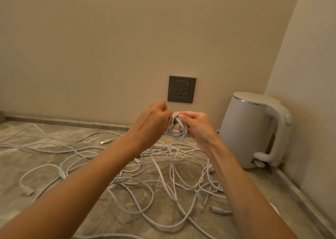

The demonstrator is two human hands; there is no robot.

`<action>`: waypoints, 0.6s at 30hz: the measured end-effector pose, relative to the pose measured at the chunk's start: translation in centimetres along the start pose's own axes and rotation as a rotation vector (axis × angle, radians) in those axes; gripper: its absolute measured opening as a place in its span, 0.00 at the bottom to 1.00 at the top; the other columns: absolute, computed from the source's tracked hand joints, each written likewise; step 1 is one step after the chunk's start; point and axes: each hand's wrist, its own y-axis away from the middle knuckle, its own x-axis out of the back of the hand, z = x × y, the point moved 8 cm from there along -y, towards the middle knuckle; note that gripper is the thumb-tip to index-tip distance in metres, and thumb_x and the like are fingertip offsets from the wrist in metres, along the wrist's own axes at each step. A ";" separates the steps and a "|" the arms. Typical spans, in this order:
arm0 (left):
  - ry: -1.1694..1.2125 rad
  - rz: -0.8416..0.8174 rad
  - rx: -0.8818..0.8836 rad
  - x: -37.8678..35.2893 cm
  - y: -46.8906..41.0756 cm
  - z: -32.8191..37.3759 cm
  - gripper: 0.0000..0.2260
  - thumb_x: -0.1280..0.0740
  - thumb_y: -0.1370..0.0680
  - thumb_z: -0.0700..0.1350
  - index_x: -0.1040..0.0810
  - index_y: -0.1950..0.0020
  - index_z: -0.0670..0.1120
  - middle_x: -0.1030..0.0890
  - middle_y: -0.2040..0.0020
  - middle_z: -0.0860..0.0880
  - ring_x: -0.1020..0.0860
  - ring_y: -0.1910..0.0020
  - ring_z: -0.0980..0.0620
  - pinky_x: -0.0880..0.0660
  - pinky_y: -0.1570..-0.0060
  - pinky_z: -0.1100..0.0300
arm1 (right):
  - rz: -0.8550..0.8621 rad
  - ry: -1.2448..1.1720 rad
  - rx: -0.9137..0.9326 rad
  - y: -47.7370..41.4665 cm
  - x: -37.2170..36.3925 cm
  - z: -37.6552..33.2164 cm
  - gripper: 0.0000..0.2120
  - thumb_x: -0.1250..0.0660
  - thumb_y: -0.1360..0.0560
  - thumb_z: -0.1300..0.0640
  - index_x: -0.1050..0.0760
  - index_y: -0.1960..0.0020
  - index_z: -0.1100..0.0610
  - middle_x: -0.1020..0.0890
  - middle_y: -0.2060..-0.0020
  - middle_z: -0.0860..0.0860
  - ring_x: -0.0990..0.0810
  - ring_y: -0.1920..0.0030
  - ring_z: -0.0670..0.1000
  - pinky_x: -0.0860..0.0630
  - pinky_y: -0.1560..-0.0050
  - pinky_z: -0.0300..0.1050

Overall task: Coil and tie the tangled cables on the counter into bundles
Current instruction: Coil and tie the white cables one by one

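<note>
Hands: left hand (152,118) and right hand (197,125) both pinch one small coil (176,127)
Done: one bundle — nearly tied
Left: tangled cables (163,169) sprawl across the counter (45,158)

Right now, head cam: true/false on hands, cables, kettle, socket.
1. The left hand and right hand hold a coil of white cable above the counter. True.
2. Everything is already bundled. False: loose cables lie tangled on the counter.
3. The kettle stands at the right, near the wall corner. True.
4. Something is plugged into the wall. False: the wall socket is empty.
</note>
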 end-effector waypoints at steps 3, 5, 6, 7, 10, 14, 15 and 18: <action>-0.060 -0.088 -0.022 -0.4 0.0 0.0 0.08 0.37 0.22 0.43 0.23 0.49 0.39 0.26 0.49 0.43 0.26 0.58 0.49 0.23 0.56 0.57 | -0.017 0.164 0.113 0.1 -0.4 -0.7 0.11 0.37 0.23 0.64 0.19 0.58 0.56 0.18 0.66 0.51 0.22 0.70 0.41 0.25 0.67 0.34; -0.083 -0.175 -0.009 -1.0 -0.2 -0.3 0.08 0.38 0.21 0.43 0.25 0.47 0.41 0.27 0.48 0.44 0.26 0.57 0.51 0.24 0.54 0.58 | -0.022 0.281 0.156 0.0 -0.5 -0.8 0.09 0.37 0.22 0.64 0.18 0.54 0.59 0.18 0.64 0.55 0.24 0.67 0.45 0.27 0.64 0.39; -0.080 -0.217 -0.001 -1.2 -0.3 -0.5 0.08 0.38 0.21 0.44 0.25 0.47 0.41 0.27 0.48 0.45 0.26 0.58 0.51 0.24 0.54 0.59 | -0.029 0.313 0.160 -0.1 -0.5 -0.6 0.09 0.37 0.23 0.63 0.18 0.53 0.60 0.19 0.65 0.58 0.26 0.68 0.47 0.29 0.64 0.42; -0.068 -0.250 0.008 -1.3 -0.5 -0.6 0.08 0.39 0.21 0.44 0.25 0.47 0.41 0.27 0.49 0.46 0.26 0.58 0.52 0.25 0.54 0.60 | -0.032 0.331 0.161 -0.2 -0.5 -0.5 0.08 0.37 0.23 0.63 0.18 0.52 0.61 0.20 0.66 0.58 0.29 0.69 0.46 0.31 0.65 0.43; -0.005 -0.349 0.021 -1.0 -1.3 -1.2 0.08 0.38 0.22 0.43 0.21 0.50 0.40 0.23 0.55 0.46 0.25 0.60 0.52 0.26 0.57 0.64 | -0.035 0.367 0.184 -0.3 -0.4 -0.5 0.08 0.36 0.23 0.64 0.17 0.52 0.61 0.21 0.67 0.55 0.31 0.71 0.44 0.32 0.66 0.41; 0.133 -0.452 0.060 -0.5 -1.7 -1.8 0.07 0.37 0.22 0.40 0.19 0.54 0.40 0.19 0.61 0.45 0.23 0.65 0.53 0.24 0.61 0.63 | -0.081 0.398 0.235 -0.1 -0.4 -0.9 0.09 0.37 0.23 0.65 0.17 0.53 0.61 0.22 0.70 0.54 0.32 0.72 0.44 0.33 0.67 0.41; 0.175 -0.470 0.087 -0.6 -1.7 -2.0 0.07 0.37 0.22 0.39 0.20 0.54 0.39 0.19 0.62 0.45 0.22 0.66 0.53 0.22 0.60 0.61 | -0.095 0.407 0.246 -0.1 -0.5 -1.0 0.09 0.37 0.23 0.65 0.17 0.52 0.61 0.23 0.73 0.51 0.32 0.74 0.42 0.33 0.68 0.39; 0.405 -0.561 0.248 -1.3 -1.2 -3.1 0.06 0.37 0.22 0.38 0.22 0.55 0.38 0.20 0.65 0.44 0.20 0.70 0.53 0.20 0.65 0.60 | -0.129 0.423 0.263 0.1 -0.8 -0.9 0.09 0.37 0.23 0.66 0.18 0.51 0.62 0.25 0.78 0.42 0.32 0.76 0.40 0.34 0.72 0.33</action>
